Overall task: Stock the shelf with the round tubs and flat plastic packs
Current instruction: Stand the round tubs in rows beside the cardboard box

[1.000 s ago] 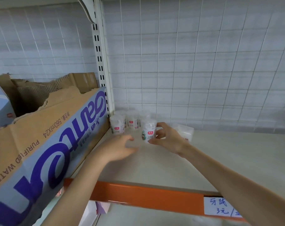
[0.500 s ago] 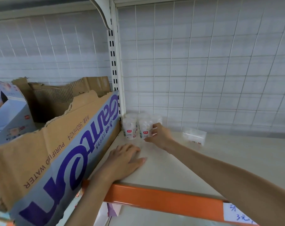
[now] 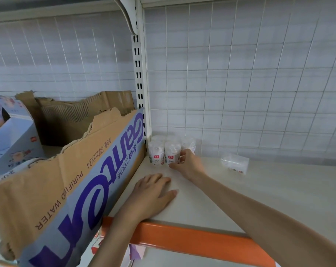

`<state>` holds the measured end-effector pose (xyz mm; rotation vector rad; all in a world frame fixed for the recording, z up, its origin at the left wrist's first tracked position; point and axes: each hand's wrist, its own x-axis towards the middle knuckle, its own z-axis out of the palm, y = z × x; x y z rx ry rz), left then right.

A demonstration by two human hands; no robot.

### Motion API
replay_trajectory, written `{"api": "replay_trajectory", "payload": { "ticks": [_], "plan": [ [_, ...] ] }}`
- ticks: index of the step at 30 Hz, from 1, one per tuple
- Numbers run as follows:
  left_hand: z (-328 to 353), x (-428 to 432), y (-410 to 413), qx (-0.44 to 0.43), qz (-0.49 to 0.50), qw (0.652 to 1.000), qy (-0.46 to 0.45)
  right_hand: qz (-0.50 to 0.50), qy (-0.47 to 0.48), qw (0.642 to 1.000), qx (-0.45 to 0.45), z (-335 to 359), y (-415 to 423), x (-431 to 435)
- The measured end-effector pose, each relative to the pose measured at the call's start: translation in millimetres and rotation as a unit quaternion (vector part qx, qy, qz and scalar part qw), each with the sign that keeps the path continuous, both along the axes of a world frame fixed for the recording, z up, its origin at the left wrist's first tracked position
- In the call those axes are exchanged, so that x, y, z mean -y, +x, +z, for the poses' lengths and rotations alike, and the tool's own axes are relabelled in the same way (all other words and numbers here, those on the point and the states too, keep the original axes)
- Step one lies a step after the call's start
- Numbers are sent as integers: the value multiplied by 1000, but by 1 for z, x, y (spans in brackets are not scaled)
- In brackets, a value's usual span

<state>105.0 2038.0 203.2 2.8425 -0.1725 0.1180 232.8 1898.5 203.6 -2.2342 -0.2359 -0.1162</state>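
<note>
Several white round tubs [image 3: 156,153] with red labels stand clustered in the back left corner of the cream shelf [image 3: 259,199]. My right hand [image 3: 188,163] reaches in from the right, its fingers and thumb curled round the front right tub [image 3: 172,151] of the cluster. That tub stands on the shelf against its neighbours. My left hand [image 3: 153,193] rests flat, palm down, on the shelf near its front edge and holds nothing. A flat clear plastic pack [image 3: 235,163] lies alone further right, by the back wall.
A torn cardboard water box [image 3: 76,180] with purple lettering sits tight against the shelf's left side. A blue and white carton [image 3: 13,139] stands behind it. A white wire grid [image 3: 240,83] backs the shelf, and an orange rail [image 3: 192,239] edges its front.
My right hand carried the tub back and left into the cluster and set it down there. My left hand dropped flat onto the shelf and has stayed there.
</note>
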Motion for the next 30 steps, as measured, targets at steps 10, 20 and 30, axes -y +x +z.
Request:
{"api": "replay_trajectory", "payload": {
  "ticks": [10,20,30],
  "plan": [
    [3,2,-4,-10,-4,1000,0,-8,-40,999,9,0,-2,-2],
    [7,2,-6,-24,-8,1000,-14,11,36,999,5,7,-14,9],
    [25,18,-2,-41,-1,999,18,-68,-75,975,199,39,-24,133]
  ]
}}
